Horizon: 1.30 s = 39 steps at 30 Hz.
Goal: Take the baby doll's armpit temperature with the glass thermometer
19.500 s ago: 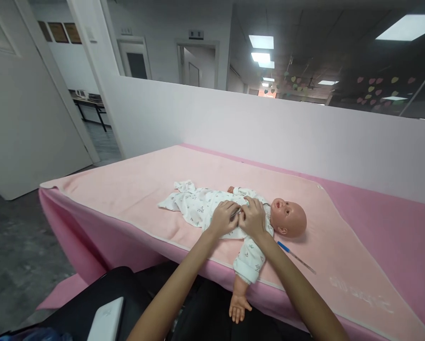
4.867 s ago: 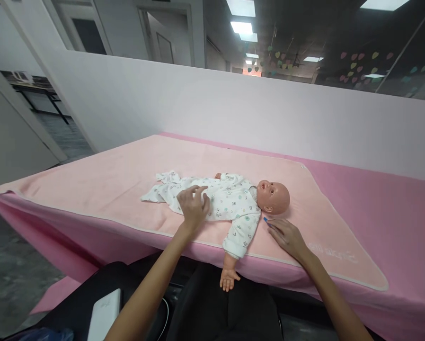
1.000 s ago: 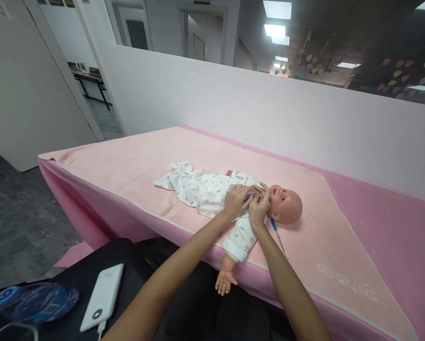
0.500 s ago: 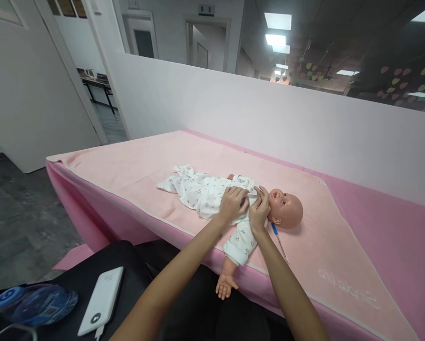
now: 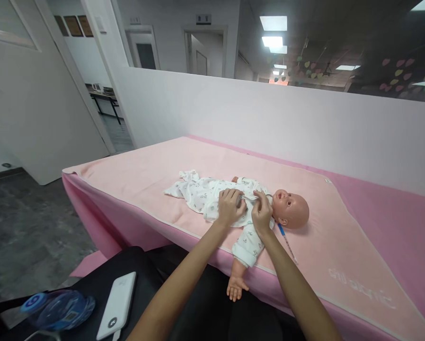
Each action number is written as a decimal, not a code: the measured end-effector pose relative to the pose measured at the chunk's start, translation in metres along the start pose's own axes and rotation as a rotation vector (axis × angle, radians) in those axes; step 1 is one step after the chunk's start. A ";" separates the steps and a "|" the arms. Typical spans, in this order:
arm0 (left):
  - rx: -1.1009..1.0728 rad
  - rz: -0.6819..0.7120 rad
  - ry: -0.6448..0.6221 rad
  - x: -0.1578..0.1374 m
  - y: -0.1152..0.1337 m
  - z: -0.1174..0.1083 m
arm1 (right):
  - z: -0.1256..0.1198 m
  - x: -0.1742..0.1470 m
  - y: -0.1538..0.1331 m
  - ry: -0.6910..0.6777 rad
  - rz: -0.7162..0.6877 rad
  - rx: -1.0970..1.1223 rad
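A baby doll (image 5: 295,210) lies on its back, its head to the right, wearing a white patterned baby gown (image 5: 198,195). My left hand (image 5: 229,207) is closed over the chest of the gown, its fingers curled on the cloth. Close by on the right, my right hand (image 5: 262,213) pinches the front of the gown just below the doll's neck. A thin strip of white cloth shows between the two hands; my fingers hide its ends. Beside the doll's neck lies a thermometer (image 5: 287,242) with a blue end. One doll arm hangs over the near table edge.
The doll lies on a pink blanket (image 5: 141,175) spread over a table against a white wall (image 5: 287,128). At the lower left are a white power bank (image 5: 118,303) with a cable and a blue-tinted bottle (image 5: 61,310). An open doorway is at the far left.
The whole view has shifted slightly, so things appear further right and lower. My hands have drawn a little apart over the doll's chest; the doll and thermometer lie as before.
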<state>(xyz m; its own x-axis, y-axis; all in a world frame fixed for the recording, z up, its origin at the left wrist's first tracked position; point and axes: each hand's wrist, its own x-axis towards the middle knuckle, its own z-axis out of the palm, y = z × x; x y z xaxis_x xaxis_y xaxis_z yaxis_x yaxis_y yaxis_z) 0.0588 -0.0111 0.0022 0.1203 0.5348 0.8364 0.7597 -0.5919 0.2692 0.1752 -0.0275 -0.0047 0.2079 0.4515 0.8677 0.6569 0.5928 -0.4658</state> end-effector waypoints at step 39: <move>-0.114 -0.028 -0.017 0.002 0.002 0.001 | 0.000 0.003 0.000 -0.160 -0.067 -0.222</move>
<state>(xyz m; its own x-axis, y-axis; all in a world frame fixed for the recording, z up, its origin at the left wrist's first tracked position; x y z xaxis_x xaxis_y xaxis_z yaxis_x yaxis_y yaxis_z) 0.0605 -0.0107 0.0039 0.1117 0.5617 0.8198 0.6854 -0.6408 0.3457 0.1759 -0.0265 -0.0016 0.0527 0.5264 0.8486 0.8117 0.4724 -0.3435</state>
